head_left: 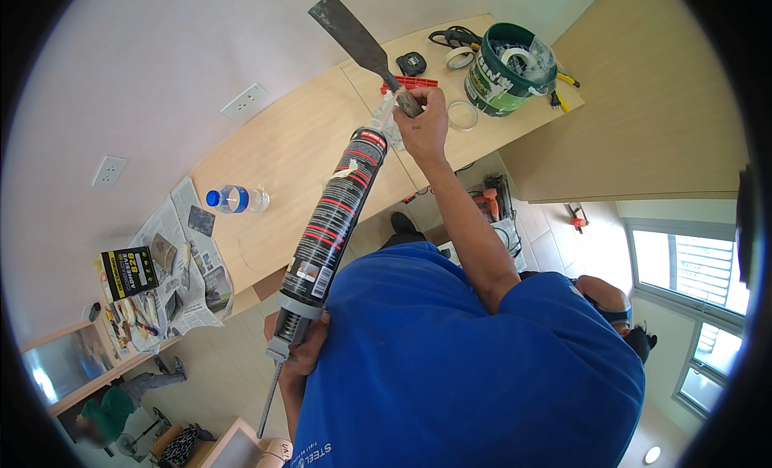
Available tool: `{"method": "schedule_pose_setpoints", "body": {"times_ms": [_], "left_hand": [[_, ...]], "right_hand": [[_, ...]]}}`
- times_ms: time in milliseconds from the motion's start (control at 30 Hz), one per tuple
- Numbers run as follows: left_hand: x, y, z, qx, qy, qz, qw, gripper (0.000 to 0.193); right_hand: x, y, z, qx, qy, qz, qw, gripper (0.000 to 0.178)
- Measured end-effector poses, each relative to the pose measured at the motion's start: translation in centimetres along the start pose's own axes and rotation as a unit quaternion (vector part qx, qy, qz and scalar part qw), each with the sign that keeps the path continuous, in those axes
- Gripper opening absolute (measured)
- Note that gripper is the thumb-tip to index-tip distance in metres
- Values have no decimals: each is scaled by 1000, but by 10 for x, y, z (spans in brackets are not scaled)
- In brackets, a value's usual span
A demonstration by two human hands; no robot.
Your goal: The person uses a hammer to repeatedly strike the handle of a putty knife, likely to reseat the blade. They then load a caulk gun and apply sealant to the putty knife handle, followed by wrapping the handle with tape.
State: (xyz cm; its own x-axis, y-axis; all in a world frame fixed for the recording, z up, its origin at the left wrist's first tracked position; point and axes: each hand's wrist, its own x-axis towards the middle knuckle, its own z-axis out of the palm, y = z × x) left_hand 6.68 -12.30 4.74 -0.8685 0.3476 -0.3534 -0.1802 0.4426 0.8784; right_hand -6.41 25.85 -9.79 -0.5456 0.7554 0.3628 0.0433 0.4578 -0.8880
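Note:
My left hand [309, 347] is wrapped round the handle end of a caulking gun [299, 305], partly hidden behind it. A black cartridge with red stripes [334, 219] sits in the gun, tilted up and away from my body. In my right hand [426, 129] is a scraper [358, 42], its short handle pinched by the fingers and its wide dark blade pointing up and left. The cartridge's pale nozzle [381, 114] is right beside the scraper handle; I cannot tell whether they touch. A red plastic piece [414, 83] lies on the bench behind my right hand.
The wooden bench [281, 227] holds a green bucket [498, 74], tape measure [411, 63], tape rings [462, 116] and a water bottle [241, 199]. Newspaper [189, 267] at the left carries an adhesive box [129, 273] and tools. Another person [108, 412] is at the lower left.

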Motion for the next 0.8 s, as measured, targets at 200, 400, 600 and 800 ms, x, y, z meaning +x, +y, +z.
{"method": "schedule_pose_setpoints", "body": {"times_ms": [200,400,600,800], "left_hand": [[0,0,1,-19,7,-2,1000,20],[4,-6,4,-7,36,49,998,12],[1,0,1,-9,9,9,1000,19],[1,1,2,-18,13,-10,1000,20]], "right_hand": [[1,-3,-1,11,-7,18,1000,41],[1,2,1,6,-1,-2,1000,42],[0,0,0,11,1,7,1000,44],[0,0,0,23,-4,14,1000,44]]}}
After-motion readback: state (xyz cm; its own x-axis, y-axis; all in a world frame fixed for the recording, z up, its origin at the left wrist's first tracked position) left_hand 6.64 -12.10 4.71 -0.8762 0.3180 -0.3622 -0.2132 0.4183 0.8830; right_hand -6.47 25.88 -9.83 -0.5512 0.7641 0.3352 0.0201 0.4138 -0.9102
